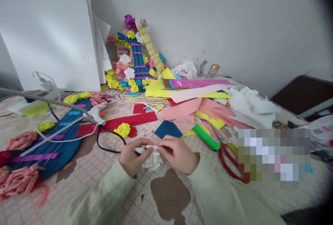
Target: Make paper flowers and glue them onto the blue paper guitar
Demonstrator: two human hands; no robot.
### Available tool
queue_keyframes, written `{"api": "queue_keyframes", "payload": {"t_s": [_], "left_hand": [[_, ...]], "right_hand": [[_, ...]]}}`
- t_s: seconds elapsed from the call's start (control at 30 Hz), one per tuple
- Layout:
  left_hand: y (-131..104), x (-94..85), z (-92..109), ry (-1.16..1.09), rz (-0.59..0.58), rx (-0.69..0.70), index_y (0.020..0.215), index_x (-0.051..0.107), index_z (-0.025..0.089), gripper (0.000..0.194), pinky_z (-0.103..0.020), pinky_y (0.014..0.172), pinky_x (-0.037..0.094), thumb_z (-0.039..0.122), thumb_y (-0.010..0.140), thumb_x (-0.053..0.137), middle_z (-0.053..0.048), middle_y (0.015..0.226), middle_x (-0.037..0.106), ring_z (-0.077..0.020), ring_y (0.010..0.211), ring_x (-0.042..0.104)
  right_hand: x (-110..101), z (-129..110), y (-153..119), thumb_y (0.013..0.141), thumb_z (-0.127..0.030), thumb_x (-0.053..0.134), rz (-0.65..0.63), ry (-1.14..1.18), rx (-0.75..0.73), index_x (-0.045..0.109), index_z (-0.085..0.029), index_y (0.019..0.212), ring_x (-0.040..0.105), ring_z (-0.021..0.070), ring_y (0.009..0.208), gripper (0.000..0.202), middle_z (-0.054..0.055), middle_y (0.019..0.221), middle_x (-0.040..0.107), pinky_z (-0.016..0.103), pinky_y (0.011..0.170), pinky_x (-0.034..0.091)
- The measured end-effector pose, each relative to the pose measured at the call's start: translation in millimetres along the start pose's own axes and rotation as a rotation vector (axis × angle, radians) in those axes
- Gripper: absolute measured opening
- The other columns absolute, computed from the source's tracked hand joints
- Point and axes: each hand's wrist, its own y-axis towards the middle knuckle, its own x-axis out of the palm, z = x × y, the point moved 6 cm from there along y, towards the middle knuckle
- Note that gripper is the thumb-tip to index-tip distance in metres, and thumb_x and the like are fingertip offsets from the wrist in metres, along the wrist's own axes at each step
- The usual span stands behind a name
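Low over the table's middle, my left hand [134,157] and my right hand [179,154] are close together, fingertips pinched on a piece of white crepe paper [151,147]. Its crumpled, petal-like part [152,161] hangs below the fingers. A small tan bit, perhaps a stick end, shows by the left fingertips. A yellow paper flower [122,130] lies just beyond my left hand. Farther left, a white glue gun [99,114] rests with its black cord curving toward my left wrist. A dark blue paper piece [168,129] lies behind my fingers.
A blue guitar-shaped craft [71,138] with paper flowers lies at left. More decorated guitars [137,53] lean on the wall. Coloured paper sheets [187,109], thin wooden sticks [145,98], a green roll [206,138], red-handled scissors [229,164] and white crumpled paper [252,105] spread behind and right.
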Motion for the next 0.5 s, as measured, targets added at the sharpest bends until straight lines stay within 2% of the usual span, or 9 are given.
{"api": "queue_keyframes", "payload": {"t_s": [0.17,0.23,0.3,0.4,0.5], "left_hand": [[0,2.1,0,0.025,-0.025,-0.002,0.075,0.058,0.013,0.02,-0.018,0.039,0.036,0.031,0.066,0.054,-0.001,0.06,0.059,-0.0088,0.044,0.048],[-1,1.5,4,0.083,-0.005,0.035,0.077,0.058,0.014,0.02,-0.02,0.044,0.041,0.031,0.067,0.053,-0.003,0.063,0.061,-0.0119,0.05,0.054],[-2,-2.1,12,0.155,0.06,0.095,0.081,0.057,0.015,0.022,-0.023,0.053,0.046,0.031,0.067,0.052,-0.005,0.072,0.064,-0.0158,0.064,0.058],[-9,-13.7,31,0.183,0.198,0.199,0.09,0.055,0.017,0.026,-0.026,0.063,0.048,0.032,0.07,0.049,-0.007,0.089,0.062,-0.0182,0.08,0.058],[-25,-36.2,50,0.162,0.355,0.3,0.089,0.056,0.017,0.024,-0.023,0.061,0.048,0.031,0.072,0.046,-0.007,0.09,0.06,-0.0171,0.081,0.056]], "right_hand": [[1,-2,0,0.078,-0.016,0.044,-0.036,-0.012,-0.042,0.061,-0.015,0.076,0.05,0.0108,0.066,0.017,0.002,0.069,0.055,0.021,0.061,0.037],[-1,-2,0,0.078,-0.016,0.045,-0.018,-0.026,-0.04,0.061,-0.015,0.073,0.05,0.0107,0.064,0.017,0.002,0.068,0.054,0.021,0.06,0.037],[-2,-1,1,0.077,-0.015,0.045,-0.007,-0.036,-0.037,0.061,-0.014,0.071,0.05,0.0107,0.062,0.017,0.003,0.066,0.054,0.021,0.058,0.036],[-5,5,2,0.077,-0.015,0.046,0.015,-0.03,-0.022,0.062,-0.014,0.075,0.051,0.0116,0.063,0.017,0.004,0.069,0.056,0.022,0.058,0.037],[-12,13,4,0.076,-0.016,0.045,0.052,-0.009,-0.003,0.063,-0.014,0.077,0.052,0.0124,0.064,0.018,0.004,0.07,0.057,0.023,0.059,0.038]]}}
